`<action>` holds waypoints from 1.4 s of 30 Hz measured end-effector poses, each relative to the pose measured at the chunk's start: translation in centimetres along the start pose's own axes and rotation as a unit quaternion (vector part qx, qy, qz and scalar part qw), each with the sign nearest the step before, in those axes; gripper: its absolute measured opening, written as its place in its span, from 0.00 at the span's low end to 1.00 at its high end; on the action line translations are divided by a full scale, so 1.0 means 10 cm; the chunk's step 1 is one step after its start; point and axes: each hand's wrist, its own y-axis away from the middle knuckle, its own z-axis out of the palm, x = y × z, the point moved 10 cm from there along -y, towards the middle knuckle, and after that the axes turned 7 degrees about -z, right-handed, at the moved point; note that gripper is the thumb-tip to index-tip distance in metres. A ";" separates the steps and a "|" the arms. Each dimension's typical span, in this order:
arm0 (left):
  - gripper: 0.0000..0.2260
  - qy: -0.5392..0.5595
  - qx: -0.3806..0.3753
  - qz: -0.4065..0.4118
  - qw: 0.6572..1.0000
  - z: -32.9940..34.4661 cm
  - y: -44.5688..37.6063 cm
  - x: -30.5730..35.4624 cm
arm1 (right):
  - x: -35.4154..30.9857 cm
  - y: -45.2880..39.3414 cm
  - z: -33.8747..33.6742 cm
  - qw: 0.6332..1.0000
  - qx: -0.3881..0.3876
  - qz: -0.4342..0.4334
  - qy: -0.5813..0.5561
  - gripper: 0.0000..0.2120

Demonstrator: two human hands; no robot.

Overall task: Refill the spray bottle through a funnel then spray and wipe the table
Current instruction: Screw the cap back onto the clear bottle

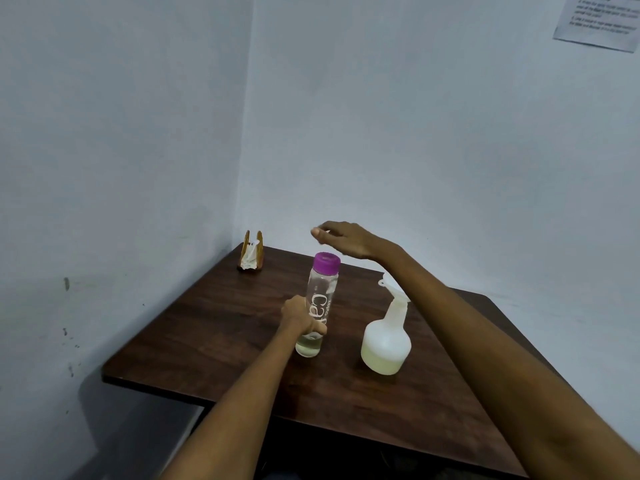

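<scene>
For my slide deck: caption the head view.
Left hand grips a purple-capped bottle while the right hand hovers above, beside a funnel-topped spray bottle.

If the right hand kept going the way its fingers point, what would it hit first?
The right hand points left, above the purple cap. It likely passes over it; next in line seems the napkin holder or the wall, though depth is unclear.

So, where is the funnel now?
The funnel sits in the neck of the spray bottle, right of the clear bottle, partly hidden behind the right forearm.
</scene>
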 end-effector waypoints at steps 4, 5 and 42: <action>0.24 -0.006 -0.004 0.010 1.000 0.02 -0.01 0.03 | 0.09 -0.02 0.07 0.998 -0.017 0.029 0.049 0.27; 0.24 -0.008 -0.004 0.013 1.000 0.02 -0.01 0.03 | 0.10 -0.02 0.06 0.998 -0.015 0.029 0.059 0.27; 0.38 0.036 -0.011 0.061 0.997 -0.12 -0.27 0.12 | 0.40 -0.41 0.02 0.989 0.058 0.133 0.026 0.21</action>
